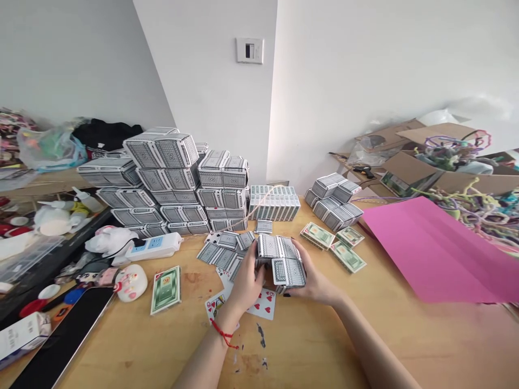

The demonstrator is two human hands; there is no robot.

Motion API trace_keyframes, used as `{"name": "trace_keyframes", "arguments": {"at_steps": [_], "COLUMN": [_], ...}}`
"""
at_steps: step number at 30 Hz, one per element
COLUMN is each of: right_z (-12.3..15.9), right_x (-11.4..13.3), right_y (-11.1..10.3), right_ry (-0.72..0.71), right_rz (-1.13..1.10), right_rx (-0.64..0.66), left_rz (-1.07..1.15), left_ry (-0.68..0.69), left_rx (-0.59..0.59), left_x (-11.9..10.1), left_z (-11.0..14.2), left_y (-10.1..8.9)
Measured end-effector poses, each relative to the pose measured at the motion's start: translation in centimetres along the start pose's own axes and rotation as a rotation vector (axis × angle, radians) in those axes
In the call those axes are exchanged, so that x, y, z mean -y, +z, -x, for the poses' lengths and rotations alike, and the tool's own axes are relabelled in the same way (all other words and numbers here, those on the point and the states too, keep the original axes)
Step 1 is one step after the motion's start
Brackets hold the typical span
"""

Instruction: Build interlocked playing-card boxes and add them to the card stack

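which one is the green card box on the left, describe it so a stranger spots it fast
On the wooden table, find the white power strip at the left. Nearer the viewer lies a flat green-and-white card box, right of a rounded white object with red markings. It lies alone; other green boxes sit grouped at right.

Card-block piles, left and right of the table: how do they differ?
The left pile rises at least four layers; the right pile has two. The left pile is far wider, behind the power strip; the right pile is compact, near the pink sheet. Both show grey patterned card backs.
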State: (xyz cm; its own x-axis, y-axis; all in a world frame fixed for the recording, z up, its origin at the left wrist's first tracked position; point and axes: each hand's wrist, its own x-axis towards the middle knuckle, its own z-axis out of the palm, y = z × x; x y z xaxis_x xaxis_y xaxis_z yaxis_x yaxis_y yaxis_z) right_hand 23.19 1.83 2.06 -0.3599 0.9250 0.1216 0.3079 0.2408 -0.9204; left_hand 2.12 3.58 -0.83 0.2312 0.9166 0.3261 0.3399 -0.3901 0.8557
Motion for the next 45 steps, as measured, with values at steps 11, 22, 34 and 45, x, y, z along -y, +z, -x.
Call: {"name": "trace_keyframes", "arguments": {"at_steps": [11,22,34,45], "right_z": [-0.2,0.2,0.8,0.1], "right_x": [1.5,3.0,3.5,3.9], "right_y": [0.6,4.3,4.1,4.6], "right_ry": [-0.088,-0.102,0.03,0.112], "right_rz": [-0.453,-0.392,-0.386,-0.591], "right_rx": [-0.038,0.078,0.015,-0.027], "left_rz": [0.536,1.142,1.14,0.89], "left_ry": [-0.09,-0.692,-0.698,-0.584], "left_rx": [-0.173,0.015,-0.063,-0.044], "left_x": [-3.7,-4.8,-4.8,-4.0], "left_z": [0.8,1.8,1.3,1.6], "left_y": [-1.6,0.1,-1.0,-1.0]}}
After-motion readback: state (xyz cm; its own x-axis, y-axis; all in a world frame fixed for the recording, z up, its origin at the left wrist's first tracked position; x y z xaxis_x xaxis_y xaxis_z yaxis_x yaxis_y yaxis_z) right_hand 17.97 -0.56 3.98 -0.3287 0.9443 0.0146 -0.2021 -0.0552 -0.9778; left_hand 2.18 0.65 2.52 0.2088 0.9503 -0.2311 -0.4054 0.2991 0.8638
